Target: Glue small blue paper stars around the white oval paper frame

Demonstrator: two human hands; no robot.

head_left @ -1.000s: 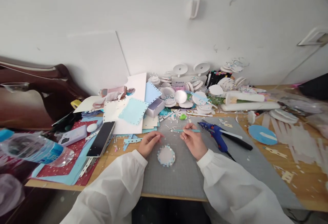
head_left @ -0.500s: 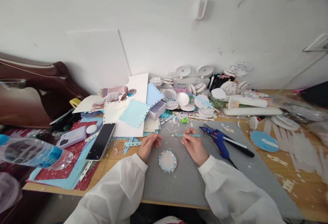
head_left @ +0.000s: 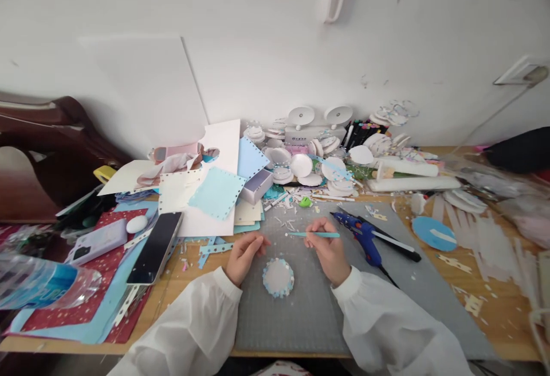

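Note:
Between my right thumb and fingers sit slim teal tweezers [head_left: 303, 234], pointing left, with a tiny pale bit at the tip. My right hand [head_left: 329, 253] is closed on them above the grey cutting mat [head_left: 301, 324]. My left hand [head_left: 244, 255] rests at the mat's left side, loosely curled with fingertips showing past the thumb and nothing visible in it. Below and between both hands lies a round white disc [head_left: 278, 277], its rim ringed with small blue and white pieces. Small white scraps [head_left: 289, 224] are scattered beyond the tweezers' tip.
A blue glue gun [head_left: 365, 238] lies right of my right hand. At left are a phone [head_left: 155, 248], a water bottle [head_left: 51, 284] and stacked card sheets [head_left: 217, 192]. White discs [head_left: 301, 165] are piled along the wall. A blue disc [head_left: 433, 234] lies at right.
The camera view has shifted slightly. My right hand still grips the tweezers, now held nearly level. The disc and my left hand keep about the same places on the mat.

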